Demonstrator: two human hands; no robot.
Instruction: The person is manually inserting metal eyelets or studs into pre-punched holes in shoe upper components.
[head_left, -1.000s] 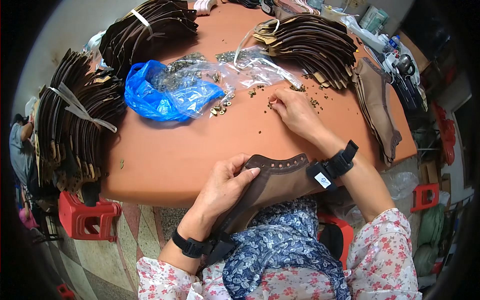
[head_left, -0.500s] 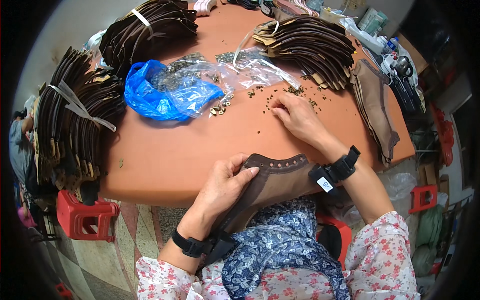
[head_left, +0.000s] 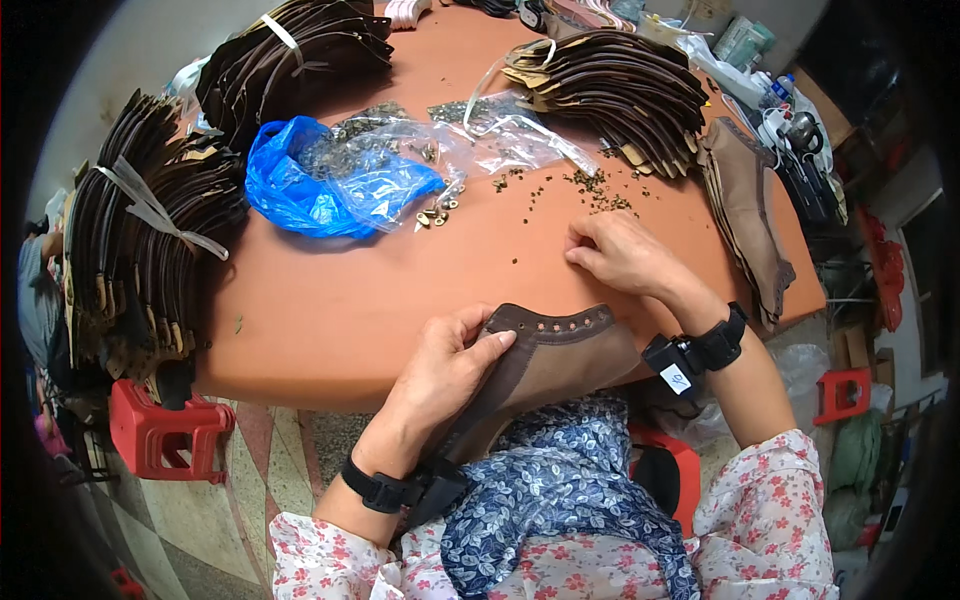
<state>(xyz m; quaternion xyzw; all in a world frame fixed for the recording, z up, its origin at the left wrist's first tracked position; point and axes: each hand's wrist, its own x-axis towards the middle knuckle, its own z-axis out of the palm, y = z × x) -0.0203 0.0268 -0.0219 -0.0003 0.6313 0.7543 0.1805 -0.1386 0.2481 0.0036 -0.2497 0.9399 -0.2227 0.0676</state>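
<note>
My left hand point(head_left: 440, 368) grips a brown leather shoe upper point(head_left: 570, 365) by its dark corner, thumb on top. A row of holes, some with metal rings, runs along the upper's far edge; its lower part hangs over my lap. Over the table, to the right of the upper, my right hand point(head_left: 628, 255) has thumb and forefinger pinched together. Whether a small piece sits between those fingertips is too small to make out. Just beyond that hand lie scattered small brass-coloured eyelets point(head_left: 598, 198).
A blue plastic bag point(head_left: 290, 195) and clear bags of metal bits sit mid-table, with larger metal pieces point(head_left: 434, 215) beside them. Bundled uppers stand at left point(head_left: 165, 235), far left point(head_left: 300, 75) and far right point(head_left: 615, 95). Loose uppers point(head_left: 745, 210) lie along the right edge. A red stool point(head_left: 165, 430) stands lower left.
My right hand has drawn back a little toward me and to the right, away from the scattered eyelets. My left hand keeps hold of the shoe upper in nearly the same place.
</note>
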